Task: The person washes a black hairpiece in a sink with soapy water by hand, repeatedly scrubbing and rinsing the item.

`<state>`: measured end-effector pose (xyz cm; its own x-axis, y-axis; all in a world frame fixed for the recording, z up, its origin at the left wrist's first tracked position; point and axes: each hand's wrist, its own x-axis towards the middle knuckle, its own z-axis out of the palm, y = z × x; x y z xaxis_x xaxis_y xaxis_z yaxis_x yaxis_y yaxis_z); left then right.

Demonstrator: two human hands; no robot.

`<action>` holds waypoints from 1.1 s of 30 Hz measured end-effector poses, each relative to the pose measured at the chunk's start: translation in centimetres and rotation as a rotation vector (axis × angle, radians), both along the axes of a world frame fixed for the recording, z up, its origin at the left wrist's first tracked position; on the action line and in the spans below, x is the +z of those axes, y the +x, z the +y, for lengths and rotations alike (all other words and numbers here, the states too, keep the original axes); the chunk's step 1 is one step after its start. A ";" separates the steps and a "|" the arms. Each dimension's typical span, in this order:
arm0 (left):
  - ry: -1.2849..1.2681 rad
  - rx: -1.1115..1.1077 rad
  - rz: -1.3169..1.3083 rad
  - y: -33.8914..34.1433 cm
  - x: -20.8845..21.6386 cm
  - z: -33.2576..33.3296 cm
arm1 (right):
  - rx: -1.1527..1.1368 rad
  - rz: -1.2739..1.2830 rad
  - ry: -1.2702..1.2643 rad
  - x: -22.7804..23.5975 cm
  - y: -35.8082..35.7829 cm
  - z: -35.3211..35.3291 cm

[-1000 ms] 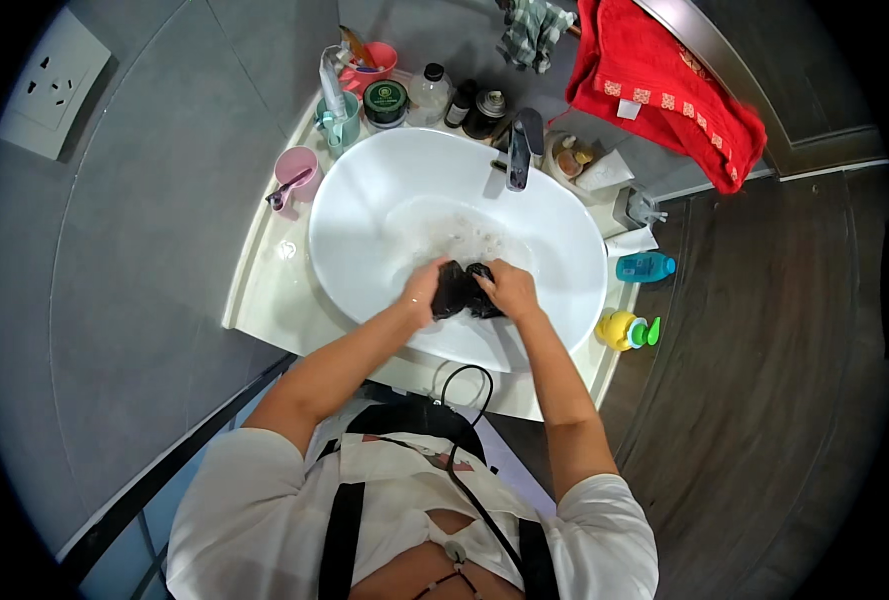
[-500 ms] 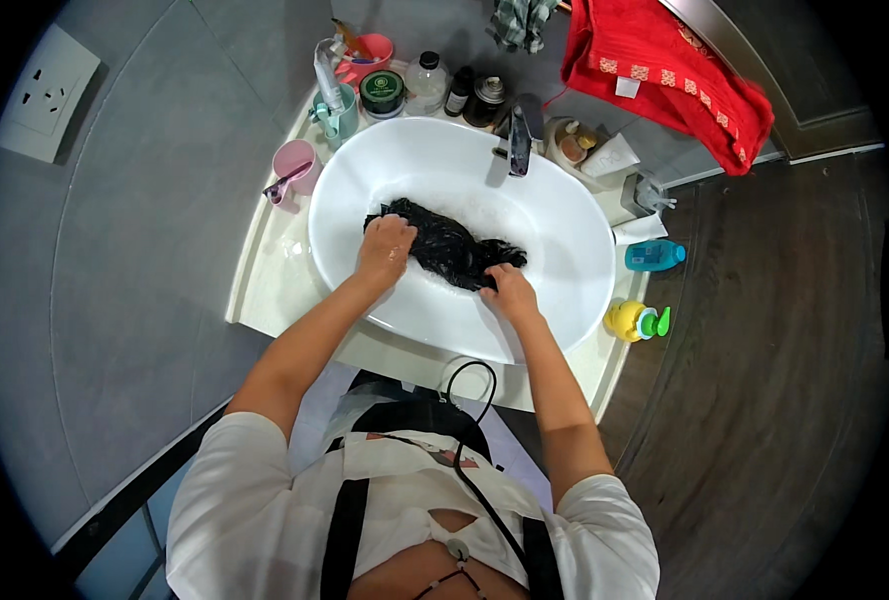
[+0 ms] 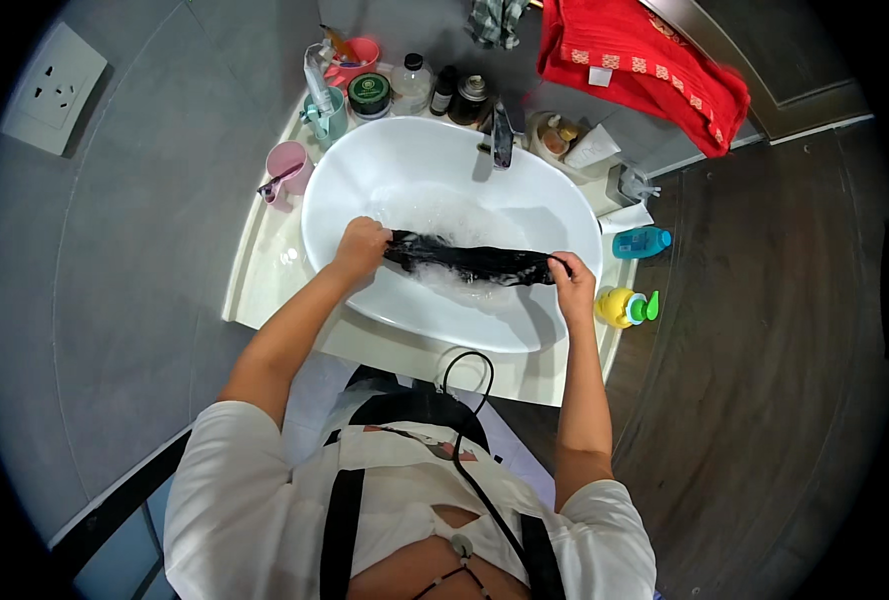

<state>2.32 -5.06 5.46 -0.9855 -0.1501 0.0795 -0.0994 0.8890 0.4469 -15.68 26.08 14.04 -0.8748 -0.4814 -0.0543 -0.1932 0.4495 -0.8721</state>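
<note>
A wet black cloth, perhaps a garment, (image 3: 470, 262) is stretched lengthwise between my two hands over the white oval washbasin (image 3: 365, 165). My left hand (image 3: 364, 246) is closed around its left end, near the basin's left side. At the right end, my right hand (image 3: 573, 281) pinches the fabric and holds it slightly higher. Below the cloth, sudsy water (image 3: 440, 212) covers the basin's bottom. The exact kind of garment cannot be made out.
The dark faucet (image 3: 503, 135) stands at the basin's back. Along the counter are a pink cup (image 3: 289, 165), a green-lidded jar (image 3: 369, 95), a clear bottle (image 3: 412, 83), a blue bottle (image 3: 642, 242) and a yellow pump bottle (image 3: 620, 307). A red towel (image 3: 635, 75) hangs at the back right.
The black cloth has gone from a bunched heap in the basin to a lifted, stretched strip. My right hand has moved right; my left hand has shifted slightly left.
</note>
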 end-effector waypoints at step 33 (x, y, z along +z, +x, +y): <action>0.419 0.408 -0.208 -4.5 -5.0 7.3 | -0.445 -0.399 0.008 -15.2 3.0 -4.6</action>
<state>-2.19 2.23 0.50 -0.8303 -0.4950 -0.2559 -0.5172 0.5138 0.6844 -12.66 21.53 -1.20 -0.9037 -0.0715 -0.4221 0.3569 0.4190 -0.8349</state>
